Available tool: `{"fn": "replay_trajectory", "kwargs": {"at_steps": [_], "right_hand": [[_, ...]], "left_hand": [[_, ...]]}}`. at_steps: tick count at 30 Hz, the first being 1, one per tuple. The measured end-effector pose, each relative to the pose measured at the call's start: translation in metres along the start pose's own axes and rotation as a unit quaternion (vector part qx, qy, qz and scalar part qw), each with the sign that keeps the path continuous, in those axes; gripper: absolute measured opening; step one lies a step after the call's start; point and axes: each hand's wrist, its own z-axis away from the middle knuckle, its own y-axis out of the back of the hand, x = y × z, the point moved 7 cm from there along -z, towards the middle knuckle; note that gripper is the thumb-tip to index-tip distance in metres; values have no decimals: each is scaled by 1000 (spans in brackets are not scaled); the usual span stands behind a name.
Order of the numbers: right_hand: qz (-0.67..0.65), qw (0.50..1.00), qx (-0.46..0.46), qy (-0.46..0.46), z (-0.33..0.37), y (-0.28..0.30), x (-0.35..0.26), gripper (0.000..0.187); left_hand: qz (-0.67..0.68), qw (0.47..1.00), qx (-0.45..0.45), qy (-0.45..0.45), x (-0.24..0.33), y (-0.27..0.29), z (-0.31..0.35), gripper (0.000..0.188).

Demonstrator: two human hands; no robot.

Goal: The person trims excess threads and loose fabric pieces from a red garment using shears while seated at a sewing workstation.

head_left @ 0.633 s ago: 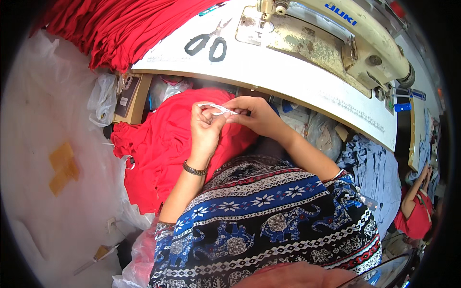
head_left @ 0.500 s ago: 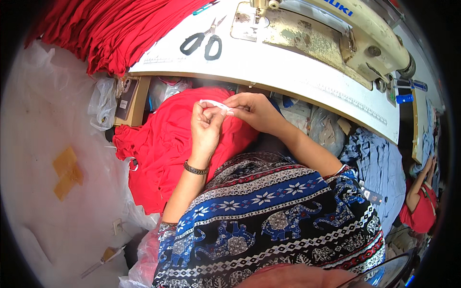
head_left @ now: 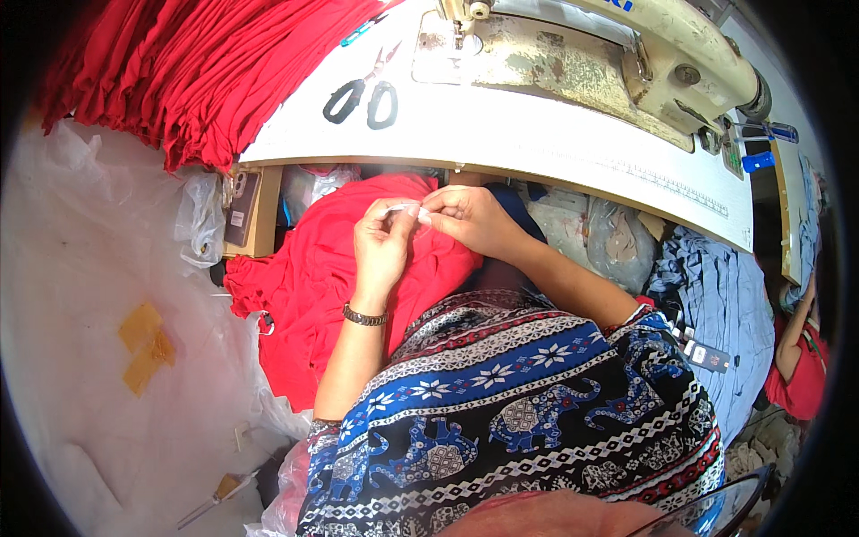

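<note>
A small white strip, perhaps fabric or a label, is pinched between my two hands above my lap. My left hand has its fingers curled around the strip's left end, with the thumb pressed on it. At the other end, my right hand grips it between thumb and fingertips. Red cloth lies heaped on my lap under both hands. Part of the strip is hidden by my fingers, so its exact kind is unclear.
Ahead is a white sewing table with a sewing machine and black-handled scissors. Stacked red fabric covers its left end. Light-blue garments hang at my right. A person in red works at the far right.
Both hands still hold the white strip, with the fingers shifted slightly and less of it showing. The whole view has tilted a little; the table and scissors appear slightly displaced.
</note>
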Motion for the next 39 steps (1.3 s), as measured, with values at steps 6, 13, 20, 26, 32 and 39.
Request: {"fn": "replay_trajectory", "kwargs": {"at_steps": [6, 13, 20, 26, 32, 39], "right_hand": [[127, 988, -3, 91, -1, -1, -24, 20], [95, 992, 34, 70, 2, 5, -16, 21], [49, 998, 4, -29, -1, 4, -9, 20], [-148, 985, -1, -93, -10, 4, 32, 23], [-268, 948, -31, -167, -5, 5, 29, 21], [-209, 963, -9, -170, -8, 2, 27, 22]], "left_hand": [[-28, 999, -33, 16, 6, -1, -5, 8], [-68, 994, -85, 3, 30, -8, -24, 29], [-204, 978, -21, -45, 46, 4, -57, 20], [-535, 820, 33, -201, 81, 22, -153, 38], [-653, 756, -15, -27, 89, 4, -163, 46], [-641, 757, -125, -16, 73, 26, -174, 42]]}}
